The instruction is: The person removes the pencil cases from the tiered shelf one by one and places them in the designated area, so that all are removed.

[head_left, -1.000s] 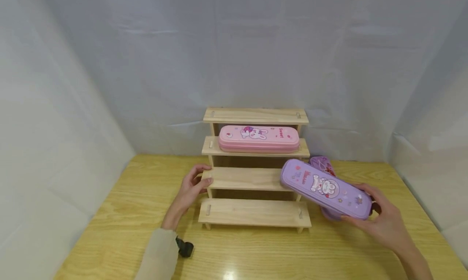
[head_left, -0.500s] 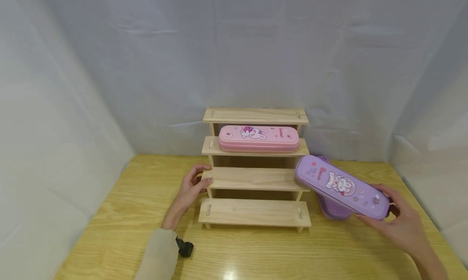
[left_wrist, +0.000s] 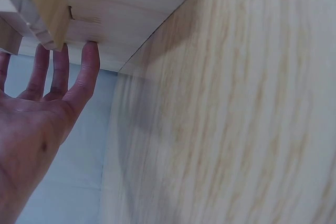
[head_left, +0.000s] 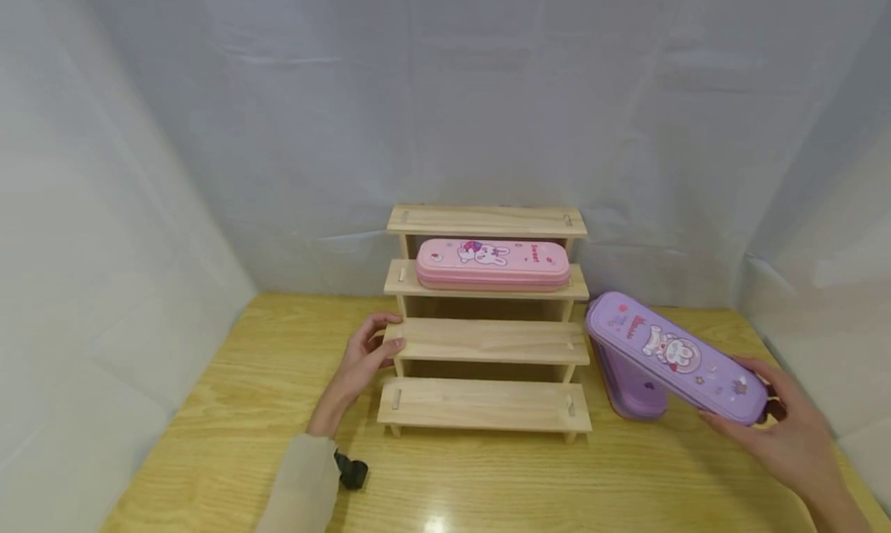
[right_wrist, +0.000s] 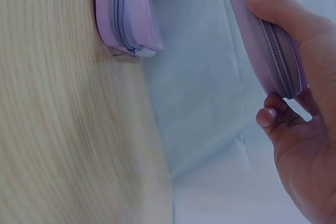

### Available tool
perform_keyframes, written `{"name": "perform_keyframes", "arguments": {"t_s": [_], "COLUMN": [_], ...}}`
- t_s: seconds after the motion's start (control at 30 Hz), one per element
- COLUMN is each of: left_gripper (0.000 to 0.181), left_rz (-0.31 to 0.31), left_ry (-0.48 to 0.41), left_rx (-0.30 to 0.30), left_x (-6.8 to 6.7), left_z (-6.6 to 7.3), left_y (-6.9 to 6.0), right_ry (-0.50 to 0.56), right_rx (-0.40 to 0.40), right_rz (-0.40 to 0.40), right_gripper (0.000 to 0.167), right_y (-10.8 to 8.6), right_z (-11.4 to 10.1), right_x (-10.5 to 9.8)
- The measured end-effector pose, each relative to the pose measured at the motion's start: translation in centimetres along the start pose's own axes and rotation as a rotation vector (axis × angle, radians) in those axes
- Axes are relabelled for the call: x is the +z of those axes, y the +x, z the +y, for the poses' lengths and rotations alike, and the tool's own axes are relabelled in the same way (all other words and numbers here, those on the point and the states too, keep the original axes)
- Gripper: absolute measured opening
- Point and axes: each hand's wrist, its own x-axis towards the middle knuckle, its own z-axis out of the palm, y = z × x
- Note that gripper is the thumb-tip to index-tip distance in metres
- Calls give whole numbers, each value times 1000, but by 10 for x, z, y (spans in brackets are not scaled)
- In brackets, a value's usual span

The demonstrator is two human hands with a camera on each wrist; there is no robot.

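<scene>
A purple pencil case [head_left: 678, 355] with a bunny print is gripped at its right end by my right hand [head_left: 786, 425], tilted and raised above the table. Its zipper side faces the right wrist view, where the thumb lies along the case [right_wrist: 265, 40]. Below it, partly hidden, another purple pencil case [head_left: 633, 390] lies beside the rack. My left hand [head_left: 358, 363] holds the left end of a lower step of the stepped wooden rack [head_left: 487, 405]; in the left wrist view its fingertips touch the rack's wood [left_wrist: 115, 35]. A pink pencil case [head_left: 494, 264] lies on the second step from the top.
The rack stands on a wood-grain table [head_left: 452, 486]. Pale sheeting [head_left: 487, 115] hangs behind and along both sides. A small black object [head_left: 353, 473] sits at the left wrist.
My right hand has moved right with the purple pencil case, away from the rack, uncovering the step's right end. The left hand, rack and pink case have stayed put.
</scene>
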Motion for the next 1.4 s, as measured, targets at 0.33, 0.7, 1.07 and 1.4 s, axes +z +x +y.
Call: {"name": "perform_keyframes", "arguments": {"t_s": [0.33, 0.7, 1.07, 1.4], "left_gripper": [38, 37, 38, 38], "left_rz": [3, 15, 6, 13], "left_ry": [0, 29, 11, 9], "left_rx": [1, -2, 6, 8], "left_x": [0, 0, 0, 0], "left_z": [0, -1, -1, -2], "left_y": [0, -1, 0, 0], "right_ry": [-156, -250, -236, -270], "right_rx": [133, 316, 337, 357], "right_rz": [48, 59, 88, 53], "right_gripper": [83, 83, 78, 79], "right_y": [-2, 3, 6, 11], "right_z": [3, 14, 23, 30], "right_x": [-4, -2, 7, 12]}}
